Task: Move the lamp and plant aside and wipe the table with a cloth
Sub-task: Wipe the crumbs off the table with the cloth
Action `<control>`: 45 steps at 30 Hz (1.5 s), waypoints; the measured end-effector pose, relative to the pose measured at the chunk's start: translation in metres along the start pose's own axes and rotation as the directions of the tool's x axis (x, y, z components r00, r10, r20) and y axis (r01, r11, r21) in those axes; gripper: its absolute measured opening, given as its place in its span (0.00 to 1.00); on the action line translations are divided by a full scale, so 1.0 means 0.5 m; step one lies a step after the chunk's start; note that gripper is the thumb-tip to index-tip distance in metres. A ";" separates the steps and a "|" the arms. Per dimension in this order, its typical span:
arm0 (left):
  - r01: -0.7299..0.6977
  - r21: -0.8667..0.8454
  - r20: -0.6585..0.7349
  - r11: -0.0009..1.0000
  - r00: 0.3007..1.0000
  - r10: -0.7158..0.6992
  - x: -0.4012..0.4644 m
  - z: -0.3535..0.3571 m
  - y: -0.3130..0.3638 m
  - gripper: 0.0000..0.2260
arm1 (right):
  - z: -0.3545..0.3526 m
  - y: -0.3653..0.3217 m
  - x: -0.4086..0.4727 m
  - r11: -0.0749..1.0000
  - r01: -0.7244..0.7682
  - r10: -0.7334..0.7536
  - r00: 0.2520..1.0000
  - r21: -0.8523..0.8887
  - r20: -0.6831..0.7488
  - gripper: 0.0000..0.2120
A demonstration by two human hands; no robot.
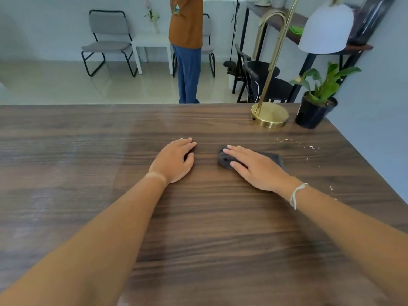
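Observation:
A dark grey cloth (pixel 276 159) lies on the dark wooden table (pixel 88 151), right of centre. My right hand (pixel 254 167) rests flat on top of it, fingers stretched out and pressing it down. My left hand (pixel 174 161) lies palm-down on the bare wood just left of the cloth, fingers loosely curled, holding nothing. At the far right corner stands a brass lamp (pixel 270 114) with a round base and a white shade, and beside it a green plant in a black pot (pixel 314 109).
Pale crumbs (pixel 309 147) are scattered on the table right of the cloth, towards the right edge. Beyond the table's far edge a person (pixel 187 49) stands on the floor, with chairs (pixel 106 43), a white side table and black stools behind.

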State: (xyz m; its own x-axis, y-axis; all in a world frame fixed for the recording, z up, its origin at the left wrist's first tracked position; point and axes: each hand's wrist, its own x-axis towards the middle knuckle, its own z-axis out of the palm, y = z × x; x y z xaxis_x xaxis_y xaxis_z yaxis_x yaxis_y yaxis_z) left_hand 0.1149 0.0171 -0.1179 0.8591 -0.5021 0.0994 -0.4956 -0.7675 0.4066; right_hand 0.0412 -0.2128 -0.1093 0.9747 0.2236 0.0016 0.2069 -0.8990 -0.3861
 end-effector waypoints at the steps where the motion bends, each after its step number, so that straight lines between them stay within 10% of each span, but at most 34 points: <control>1: -0.001 -0.004 0.003 1.000 1.000 0.001 0.000 0.001 0.001 0.20 | -0.012 0.025 0.000 0.999 -0.048 0.048 0.999 0.002 -0.010 0.22; 6: 0.008 -0.019 -0.006 1.000 1.000 -0.008 0.001 0.001 0.002 0.20 | -0.026 0.064 0.112 0.959 -0.282 0.279 0.954 -0.013 -0.106 0.22; 15: -0.009 -0.001 -0.010 1.000 1.000 0.009 -0.002 -0.002 0.002 0.19 | 0.011 -0.009 -0.045 0.999 0.001 -0.002 1.000 -0.044 -0.028 0.22; 21: -0.007 0.005 -0.009 1.000 1.000 0.007 -0.002 -0.002 0.010 0.19 | -0.040 0.081 -0.037 0.950 -0.312 0.308 0.944 -0.014 -0.115 0.22; 30: -0.017 0.008 0.003 1.000 1.000 0.017 0.000 -0.005 0.007 0.19 | 0.040 -0.068 -0.091 0.995 0.079 -0.080 0.996 -0.055 -0.030 0.22; 40: -0.115 0.029 0.062 0.993 0.992 0.113 0.055 0.017 0.096 0.19 | -0.098 0.239 -0.167 0.872 -0.489 0.483 0.852 0.018 -0.202 0.22; 45: -0.140 0.032 0.105 0.990 0.985 0.136 0.076 0.052 0.126 0.20 | -0.096 0.238 -0.028 0.868 -0.496 0.489 0.843 0.026 -0.223 0.22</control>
State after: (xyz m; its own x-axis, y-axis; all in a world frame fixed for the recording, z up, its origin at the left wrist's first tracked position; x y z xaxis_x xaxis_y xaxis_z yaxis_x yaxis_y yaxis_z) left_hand 0.1131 -0.0607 -0.1122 0.7654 -0.6409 0.0584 -0.6151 -0.7020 0.3590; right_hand 0.0560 -0.3410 -0.1109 0.9421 -0.3349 0.0184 -0.3063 -0.8814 -0.3597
